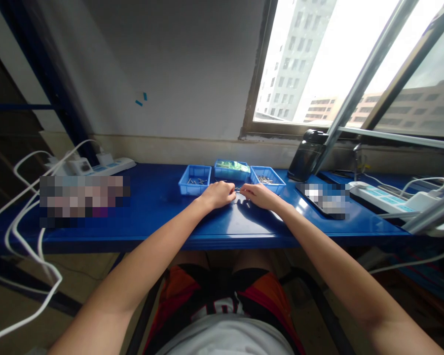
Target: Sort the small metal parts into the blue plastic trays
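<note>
My left hand (221,194) rests just above the blue table with its fingers closed in a pinch. Facing it, my right hand (259,195) is closed too, fingertips pressed together. Between them shows a small thin metal piece (238,190), like a screw or pin; its kind is too small to tell, and the fingers cover its ends. Behind my left hand stands a blue bin (184,189) with a few thin metal pieces. Another blue bin (280,187), behind my right hand, holds many small metal parts. A third blue bin (219,173) at the back carries a green packet (234,166).
A black bottle (302,160) stands right of the bins, with a phone (320,201) lying before it. Power strips (383,198) and white cables (40,301) lie at both sides. A blurred-out patch (83,199) covers the table's left. Wall and window bound the back.
</note>
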### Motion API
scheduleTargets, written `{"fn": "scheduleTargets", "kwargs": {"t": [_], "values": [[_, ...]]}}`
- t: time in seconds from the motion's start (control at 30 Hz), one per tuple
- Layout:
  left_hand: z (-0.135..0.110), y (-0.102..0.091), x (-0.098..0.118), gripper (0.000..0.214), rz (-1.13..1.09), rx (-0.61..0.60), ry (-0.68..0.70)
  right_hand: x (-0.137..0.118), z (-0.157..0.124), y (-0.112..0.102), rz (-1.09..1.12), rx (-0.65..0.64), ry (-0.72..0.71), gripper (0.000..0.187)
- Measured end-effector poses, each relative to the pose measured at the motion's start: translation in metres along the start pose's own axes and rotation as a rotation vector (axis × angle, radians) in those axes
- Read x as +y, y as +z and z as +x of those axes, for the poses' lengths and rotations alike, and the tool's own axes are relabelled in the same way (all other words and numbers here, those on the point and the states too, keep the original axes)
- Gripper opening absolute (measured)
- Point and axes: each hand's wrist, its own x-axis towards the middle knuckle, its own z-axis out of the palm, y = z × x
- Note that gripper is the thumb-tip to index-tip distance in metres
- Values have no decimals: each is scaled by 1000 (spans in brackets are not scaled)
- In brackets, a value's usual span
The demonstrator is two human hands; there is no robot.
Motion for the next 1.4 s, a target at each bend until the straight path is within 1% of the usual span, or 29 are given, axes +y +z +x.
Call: {"fn": "scheduleTargets", "kwargs": {"t": [0.37,0.47,0.57,0.73,0.8,0.93,1.1,1.27,1.4], "values": [[-2,-2,3,20,14,-35,8,1,1,1,-38,17,14,27],[-2,-1,2,18,14,-45,9,0,0,1,-48,4,-17,27],[-1,0,1,19,26,-44,-1,0,0,2,-55,-7,-38,24],[1,2,-2,18,17,-38,32,3,2,2,-75,-1,-7,20],[1,2,-2,18,1,-23,42,4,2,2,-68,4,6,18],[2,3,-1,20,-41,43,80,4,2,2,-55,18,14,18],[4,8,-3,19,-106,117,121,3,0,2,-24,32,-52,21],[9,13,-7,18,-172,139,172,0,1,3,-5,43,-78,28],[7,11,-5,17,-192,145,193,-1,1,3,-2,35,-89,31]]}}
